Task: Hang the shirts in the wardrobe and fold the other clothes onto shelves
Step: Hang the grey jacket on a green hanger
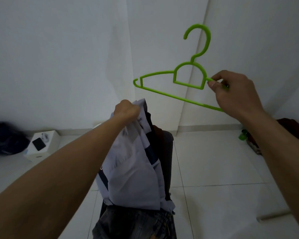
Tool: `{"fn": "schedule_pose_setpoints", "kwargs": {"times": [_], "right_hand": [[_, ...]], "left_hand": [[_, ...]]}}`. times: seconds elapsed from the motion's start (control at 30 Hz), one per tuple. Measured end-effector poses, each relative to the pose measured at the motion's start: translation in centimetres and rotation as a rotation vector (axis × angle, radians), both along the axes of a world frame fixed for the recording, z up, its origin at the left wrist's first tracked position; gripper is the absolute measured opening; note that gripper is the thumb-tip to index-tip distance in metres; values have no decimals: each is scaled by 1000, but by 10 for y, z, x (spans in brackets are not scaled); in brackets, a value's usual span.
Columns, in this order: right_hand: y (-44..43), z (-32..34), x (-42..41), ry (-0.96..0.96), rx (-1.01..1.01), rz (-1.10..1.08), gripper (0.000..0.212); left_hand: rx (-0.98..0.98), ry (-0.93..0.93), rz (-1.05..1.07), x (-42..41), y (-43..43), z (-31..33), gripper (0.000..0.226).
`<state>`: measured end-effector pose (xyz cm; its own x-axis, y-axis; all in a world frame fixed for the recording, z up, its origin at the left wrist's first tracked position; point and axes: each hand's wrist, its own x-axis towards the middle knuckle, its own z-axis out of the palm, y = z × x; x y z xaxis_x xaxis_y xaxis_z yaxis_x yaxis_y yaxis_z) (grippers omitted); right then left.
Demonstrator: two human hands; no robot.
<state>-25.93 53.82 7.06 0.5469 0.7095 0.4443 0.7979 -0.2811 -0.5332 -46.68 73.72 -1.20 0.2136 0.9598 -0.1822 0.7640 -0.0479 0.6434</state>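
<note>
A pale grey shirt with dark blue panels [133, 168] hangs from my left hand [127, 109], which grips it near the collar in the middle of the view. My right hand [235, 94] pinches the right end of a bright green plastic hanger [188, 78] held up in the air, hook pointing up, to the upper right of the shirt. Hanger and shirt are apart. Under the shirt lies a pile with faded denim jeans [133, 223] on a dark chair or stool [167, 152], mostly hidden.
A white box [50, 142] with a black device on it and a dark bag [5, 138] sit on the tiled floor at left. At right lie a dark red cloth [290, 128] and a green object [242, 135]. White walls meet in a corner ahead.
</note>
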Motion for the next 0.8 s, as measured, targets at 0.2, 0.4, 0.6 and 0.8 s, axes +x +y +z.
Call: {"fn": "schedule_pose_setpoints", "kwargs": {"times": [0.2, 0.4, 0.6, 0.8], "right_hand": [[-24, 56, -26, -16, 73, 2, 13], [-50, 99, -45, -55, 122, -7, 9], [-76, 124, -56, -57, 155, -36, 9], [-99, 150, -62, -63, 202, -69, 10]], "left_hand": [[-4, -279, -83, -30, -21, 46, 35], [-79, -521, -48, -40, -48, 84, 20], [-10, -710, -112, -44, -72, 134, 16], [7, -724, -126, -45, -78, 158, 13]]}}
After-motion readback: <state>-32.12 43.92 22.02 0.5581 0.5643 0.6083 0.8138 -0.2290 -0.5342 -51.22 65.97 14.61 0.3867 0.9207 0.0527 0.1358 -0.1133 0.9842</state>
